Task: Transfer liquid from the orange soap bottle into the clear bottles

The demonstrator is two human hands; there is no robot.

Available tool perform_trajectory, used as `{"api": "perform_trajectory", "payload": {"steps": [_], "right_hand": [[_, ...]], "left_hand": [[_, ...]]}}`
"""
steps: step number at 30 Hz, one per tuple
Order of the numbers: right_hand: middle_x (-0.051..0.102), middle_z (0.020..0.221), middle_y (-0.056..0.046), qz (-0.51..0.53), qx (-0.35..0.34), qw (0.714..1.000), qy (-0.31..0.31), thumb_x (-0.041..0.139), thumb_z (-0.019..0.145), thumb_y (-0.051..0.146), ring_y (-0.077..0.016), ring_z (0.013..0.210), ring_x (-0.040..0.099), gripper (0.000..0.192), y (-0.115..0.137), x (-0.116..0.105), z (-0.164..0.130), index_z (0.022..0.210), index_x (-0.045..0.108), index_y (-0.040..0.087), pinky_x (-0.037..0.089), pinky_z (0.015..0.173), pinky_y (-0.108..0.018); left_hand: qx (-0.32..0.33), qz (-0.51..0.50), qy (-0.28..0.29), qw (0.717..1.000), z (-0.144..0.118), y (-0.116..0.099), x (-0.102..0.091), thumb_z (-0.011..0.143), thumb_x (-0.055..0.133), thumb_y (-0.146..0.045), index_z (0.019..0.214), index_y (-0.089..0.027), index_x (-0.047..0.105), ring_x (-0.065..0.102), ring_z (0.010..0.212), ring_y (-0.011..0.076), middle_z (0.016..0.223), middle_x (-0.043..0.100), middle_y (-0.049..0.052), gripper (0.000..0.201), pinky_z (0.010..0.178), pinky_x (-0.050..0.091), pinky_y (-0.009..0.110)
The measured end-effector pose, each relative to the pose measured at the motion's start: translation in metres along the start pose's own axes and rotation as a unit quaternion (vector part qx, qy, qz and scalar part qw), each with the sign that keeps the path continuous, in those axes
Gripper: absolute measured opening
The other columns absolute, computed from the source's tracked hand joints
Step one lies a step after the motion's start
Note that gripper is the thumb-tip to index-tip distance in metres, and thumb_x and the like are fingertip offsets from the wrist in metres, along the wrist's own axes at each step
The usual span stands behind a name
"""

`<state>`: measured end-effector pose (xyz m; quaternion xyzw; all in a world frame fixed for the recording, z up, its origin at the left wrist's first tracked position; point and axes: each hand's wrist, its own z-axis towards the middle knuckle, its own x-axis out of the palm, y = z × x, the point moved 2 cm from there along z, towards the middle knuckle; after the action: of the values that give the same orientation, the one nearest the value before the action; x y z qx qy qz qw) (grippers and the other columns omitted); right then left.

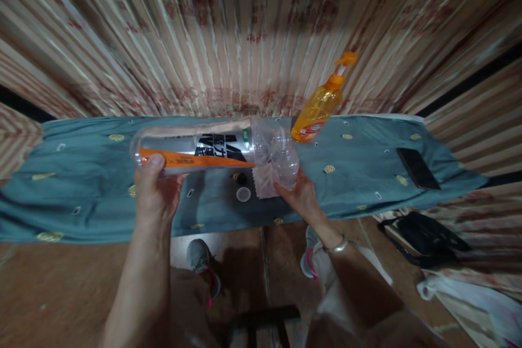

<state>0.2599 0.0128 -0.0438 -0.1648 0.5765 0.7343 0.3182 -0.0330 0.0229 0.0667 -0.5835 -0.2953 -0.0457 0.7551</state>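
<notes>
Bottle (pixel 204 149) sideways between both hands, left hand (pixel 157 193) clamped on its base, right hand (pixel 299 196) gripping its neck end.

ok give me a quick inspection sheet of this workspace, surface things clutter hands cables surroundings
surface: narrow board in a teal patterned cover, lit from above.
job's things: large clear plastic bottle with an orange and black label, held level above the board; small clear bottle at its mouth end.
clutter: orange pump bottle, tilted; dark phone; white cap; small dark cap; pale cloth.
grippers: left hand grips the large bottle's base end; right hand holds the small bottle.
cables: nothing seen.
surroundings: striped curtain behind; black bag on the floor at right.
</notes>
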Motion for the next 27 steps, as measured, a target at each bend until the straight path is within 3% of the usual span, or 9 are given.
{"api": "perform_trajectory", "payload": {"steps": [9, 19, 27], "right_hand": [[0.079, 0.118, -0.018, -0.016, -0.003, 1.0, -0.004, 0.074, 0.077, 0.052, -0.0347, 0.108, 0.076, 0.07, -0.0025, 0.001, -0.001, 0.135, 0.061, 0.014, 0.063, 0.091, -0.048], [0.077, 0.121, -0.019, -0.018, -0.017, 1.0, 0.001, 0.072, 0.079, 0.049, -0.0346, 0.11, 0.076, 0.07, 0.0001, 0.0015, -0.001, 0.137, 0.059, 0.013, 0.063, 0.092, -0.05], [0.077, 0.124, -0.018, -0.013, -0.016, 1.0, 0.001, 0.073, 0.079, 0.05, -0.0346, 0.112, 0.075, 0.068, -0.0006, 0.0011, -0.0009, 0.136, 0.061, 0.015, 0.062, 0.094, -0.049]], "left_hand": [[0.008, 0.003, 0.007, 1.0, 0.0023, 0.0044, -0.0042, 0.057, 0.095, -0.048, 0.095, -0.02, 0.075, 0.077, 0.088, 0.0214, 0.093, 0.081, 0.003, 0.051, 0.088, 0.068, 0.036], [0.012, 0.007, -0.014, 1.0, 0.0049, 0.007, -0.0072, 0.054, 0.096, -0.051, 0.097, -0.02, 0.076, 0.075, 0.075, 0.0166, 0.085, 0.08, 0.001, 0.056, 0.074, 0.068, 0.029], [0.009, 0.019, -0.007, 1.0, 0.0045, 0.0034, -0.0045, 0.053, 0.092, -0.046, 0.102, -0.023, 0.074, 0.077, 0.095, 0.0266, 0.084, 0.079, 0.002, 0.058, 0.088, 0.068, 0.041]]}}
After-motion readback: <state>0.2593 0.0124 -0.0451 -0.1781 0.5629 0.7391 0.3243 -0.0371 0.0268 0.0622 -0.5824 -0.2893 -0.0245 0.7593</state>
